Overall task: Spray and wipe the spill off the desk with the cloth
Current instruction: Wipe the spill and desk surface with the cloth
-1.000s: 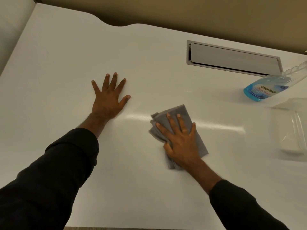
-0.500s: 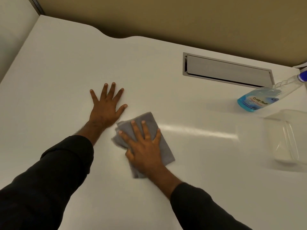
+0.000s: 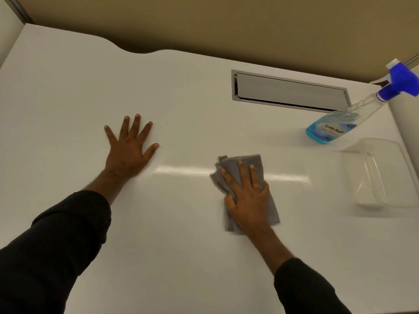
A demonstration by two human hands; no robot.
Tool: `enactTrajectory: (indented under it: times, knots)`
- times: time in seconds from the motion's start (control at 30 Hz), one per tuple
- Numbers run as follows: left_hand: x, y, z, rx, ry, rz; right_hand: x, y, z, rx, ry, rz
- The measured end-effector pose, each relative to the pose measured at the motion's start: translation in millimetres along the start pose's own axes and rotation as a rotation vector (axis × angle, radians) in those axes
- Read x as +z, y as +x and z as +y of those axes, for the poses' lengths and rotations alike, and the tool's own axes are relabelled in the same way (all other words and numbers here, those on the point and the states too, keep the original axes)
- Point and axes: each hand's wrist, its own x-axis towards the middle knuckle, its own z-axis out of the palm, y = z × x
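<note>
The grey cloth, folded into a pad, lies flat on the white desk directly under the right hand. That hand is open, fingers spread and palm pressed down on the fabric; judged, this spreads pressure for wiping rather than gripping. The cloth's long axis runs from the wrist toward the fingertips, tilted slightly leftward at the far end, with a frayed corner protruding beyond the index finger. No spill is discernible; only a bright streak of reflected light crosses the surface between the hands. The left hand is open and flat on the desk, well apart to the left of the cloth, apparently bracing the body. Beyond and right of the right hand stands the blue spray bottle, unheld, suggesting spraying is done. A clear plastic container sits right of the cloth. A cable-tray flap is set into the desk farther back.
</note>
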Motion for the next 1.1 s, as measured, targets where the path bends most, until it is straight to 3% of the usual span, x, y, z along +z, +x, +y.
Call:
enactTrajectory:
  times: [0.23, 0.37, 0.53, 0.8, 0.97, 1.1]
  knots:
    - [-0.2, 0.5, 0.3, 0.003, -0.001, -0.005, 35.4, -81.5, -63.5, -0.255, -0.009, 0.025]
    - [-0.7, -0.1, -1.7, -0.002, 0.011, -0.02, 37.5, -43.2, -114.4, -0.324, 0.074, 0.035]
    - [2.1, 0.4, -2.4, -0.005, -0.025, -0.002, 20.4, 46.7, -130.5, -0.261, 0.156, -0.008]
    - [4.0, 0.7, -3.2, -0.003, -0.049, 0.023, -12.1, 124.4, -27.0, 0.029, 0.014, 0.03]
    - [3.6, 0.8, -3.3, -0.001, -0.044, 0.027, -20.2, 86.8, 68.9, 0.224, -0.055, 0.03]
    - [2.9, 0.4, -2.4, -0.001, -0.041, 0.027, -14.2, 20.7, 81.0, 0.269, -0.048, 0.025]
